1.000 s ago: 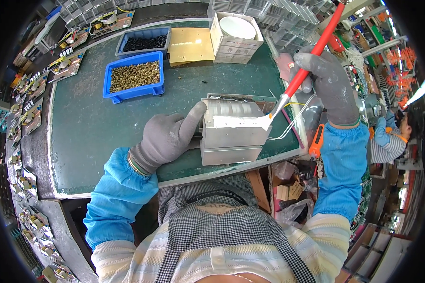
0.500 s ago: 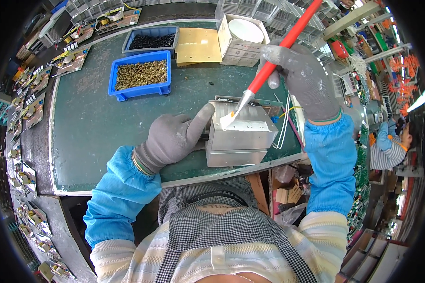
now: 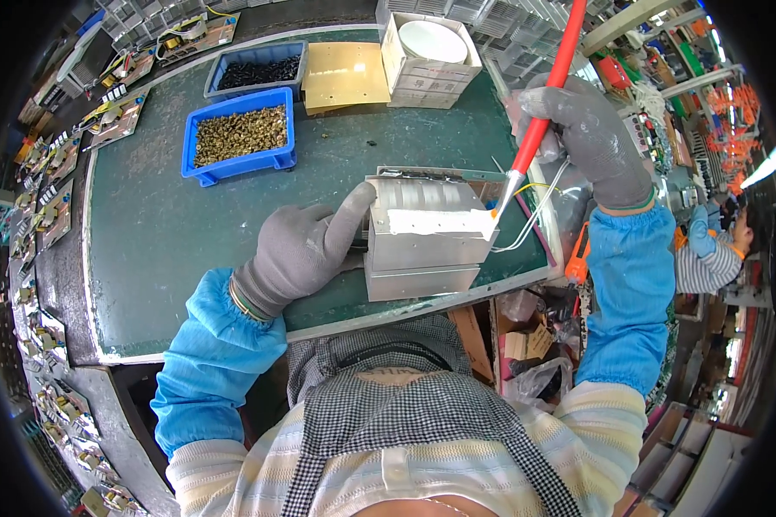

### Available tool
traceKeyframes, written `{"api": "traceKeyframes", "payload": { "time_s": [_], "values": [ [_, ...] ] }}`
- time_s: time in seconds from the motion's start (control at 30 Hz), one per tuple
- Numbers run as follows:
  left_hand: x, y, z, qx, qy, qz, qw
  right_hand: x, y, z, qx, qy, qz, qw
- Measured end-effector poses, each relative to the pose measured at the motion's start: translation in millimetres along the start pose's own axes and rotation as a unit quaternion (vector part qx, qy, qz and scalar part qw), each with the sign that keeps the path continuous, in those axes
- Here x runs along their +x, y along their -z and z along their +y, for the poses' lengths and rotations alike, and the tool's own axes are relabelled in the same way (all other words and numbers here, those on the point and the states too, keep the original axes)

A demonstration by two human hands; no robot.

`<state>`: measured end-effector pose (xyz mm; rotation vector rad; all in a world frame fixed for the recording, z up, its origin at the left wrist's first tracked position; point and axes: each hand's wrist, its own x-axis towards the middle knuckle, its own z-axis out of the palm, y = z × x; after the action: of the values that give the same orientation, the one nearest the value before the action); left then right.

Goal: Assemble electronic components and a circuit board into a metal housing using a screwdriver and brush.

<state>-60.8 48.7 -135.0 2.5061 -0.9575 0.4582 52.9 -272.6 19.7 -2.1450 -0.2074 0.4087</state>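
To brush well here, we'd brace the silver metal block (image 3: pixel 427 252) from its left with the left hand (image 3: pixel 297 254), keeping the index finger on the top corner and out of the white paste (image 3: pixel 431 222). Along the top, we'd want that paste as one thin, even band: no lumps, no bare patches, nothing creeping over the front edge. At the right end, we'd lay the brush (image 3: pixel 533 138) low and go light, so no blob drops onto the white wires (image 3: pixel 543 207).

Positions: the left hand is just beside the block's left side, index fingertip on its upper left corner, other fingers partly bent; we can't tell if they grip anything. The block sits near the front edge of the worktop (image 3: pixel 172 250), between the two hands. The brush tip is at the right end of the paste and looks to be touching. The right hand (image 3: pixel 595 138) is closed around the brush's red handle, up and right of the block, apart from it.
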Motion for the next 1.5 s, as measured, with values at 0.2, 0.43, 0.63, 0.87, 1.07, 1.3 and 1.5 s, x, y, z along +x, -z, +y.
{"api": "traceKeyframes", "payload": {
  "time_s": [0.2, 0.43, 0.63, 0.87, 1.07, 1.3, 1.5],
  "values": [
    [1.1, -3.0, -1.5, -0.002, -0.014, 0.013, 1.0, 0.4, -15.1, 10.4, -0.066, 0.324, 0.042, 0.943],
    [-0.3, -3.8, -1.6, -0.006, -0.005, 0.001, 1.0, 12.4, -57.8, -19.4, 0.036, 0.231, 0.018, 0.972],
    [0.8, -3.0, -1.7, -0.012, -0.008, 0.017, 1.0, 15.2, -40.2, -5.5, 0.074, 0.104, -0.034, 0.991],
    [1.5, -2.9, -1.0, -0.002, -0.006, 0.008, 1.0, 8.4, -18.2, 2.8, 0.073, 0.044, -0.02, 0.996],
    [1.6, -2.6, -0.5, 0.006, -0.004, 0.004, 1.0, 8.7, -10.5, 17.2, 0.111, 0.077, 0.023, 0.991],
    [1.9, -1.5, -0.7, 0.013, -0.009, -0.001, 1.0, 13.9, -44.6, 6.1, 0.061, 0.386, 0.009, 0.92],
    [3.8, -3.4, -1.7, 0.001, -0.004, 0.001, 1.0, 21.7, -35.0, -0.9, 0.057, 0.121, -0.064, 0.989]
  ]
}}
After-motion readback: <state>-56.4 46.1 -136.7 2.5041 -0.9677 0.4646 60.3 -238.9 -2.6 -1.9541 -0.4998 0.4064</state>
